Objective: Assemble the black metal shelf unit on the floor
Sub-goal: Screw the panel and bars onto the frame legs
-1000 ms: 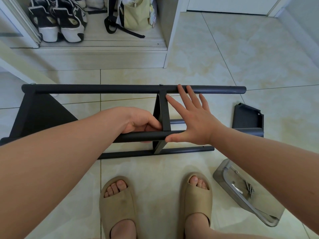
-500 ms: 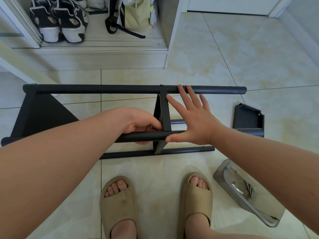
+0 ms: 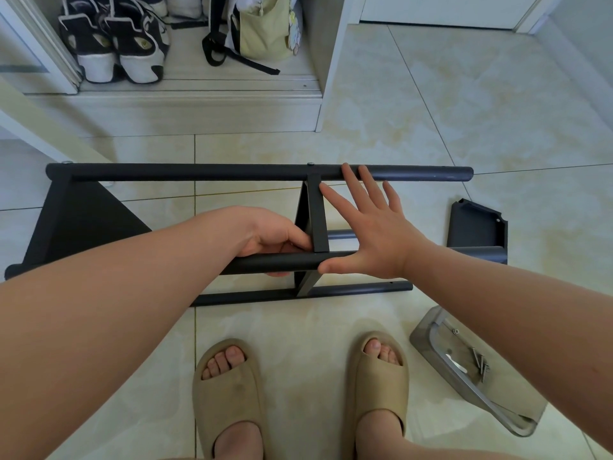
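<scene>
Head view: the black shelf unit [image 3: 348, 290] lies on its side on the tile floor [image 3: 431, 111], just in front of 2 feet in 2 tan slippers [image 3: 229, 393]. The left hand [image 3: 275, 237] has its fingers curled round the near tube [image 3: 282, 262], thumb up vs the middle panel [image 3: 315, 214]. The right hand [image 3: 368, 227] is flat w/ fingers straight & spread wide, tips reaching the far tube [image 3: 199, 172], thumb touching the near tube; it holds nothing. Both bare arms are in the way: the left one hides part of the near tube & of the side panel [image 3: 76, 220], the right one covers a corner of the grey tray [image 3: 428, 333]. I count 4 tubes, 1 mostly hidden behind the hands, & 2 panels fixed on. 1 loose black panel [image 3: 477, 224] sits on the floor to the right, by the end of the near tube. The tray holds a few screws [image 3: 479, 360], too small to count. At the back, an open cupboard [image 3: 199, 107] has 2 black & white sneakers [image 3: 112, 44] & 1 pale green bag [image 3: 265, 31]
</scene>
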{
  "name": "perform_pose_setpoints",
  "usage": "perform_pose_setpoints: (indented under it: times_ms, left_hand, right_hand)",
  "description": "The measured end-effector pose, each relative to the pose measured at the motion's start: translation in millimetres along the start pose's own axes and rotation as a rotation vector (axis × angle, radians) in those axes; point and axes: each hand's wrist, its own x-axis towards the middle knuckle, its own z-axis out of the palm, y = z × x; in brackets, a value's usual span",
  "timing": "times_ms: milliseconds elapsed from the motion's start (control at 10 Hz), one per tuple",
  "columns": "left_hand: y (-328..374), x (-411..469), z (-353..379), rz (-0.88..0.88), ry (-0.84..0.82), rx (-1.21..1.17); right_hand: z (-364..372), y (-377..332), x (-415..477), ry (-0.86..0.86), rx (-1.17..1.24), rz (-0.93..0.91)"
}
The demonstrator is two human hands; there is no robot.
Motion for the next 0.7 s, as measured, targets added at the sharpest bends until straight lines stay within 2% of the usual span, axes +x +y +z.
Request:
perform_pose_setpoints:
  times_ms: [200,400,600,700]
  left_hand:
    - [-1.3,-2.9,-1.8,0.033,-0.052,-0.062]
    - [1.1,-2.2,3.7,0.021,0.003,0.012]
    - [0.1,-2.6,-1.2,0.049,-0.067,-0.046]
    - [0.1,-2.2,-1.0,0.043,-0.034,-0.023]
  right_hand:
    - [1.5,0.0,0.0,0.013,0.000,0.001]
    - [2.2,0.9,0.4,0.016,0.003,-0.002]
    - [2.2,1.1,1.0,0.014,0.003,-0.003]
    - [2.1,1.5,1.2,0.012,0.007,-0.002]
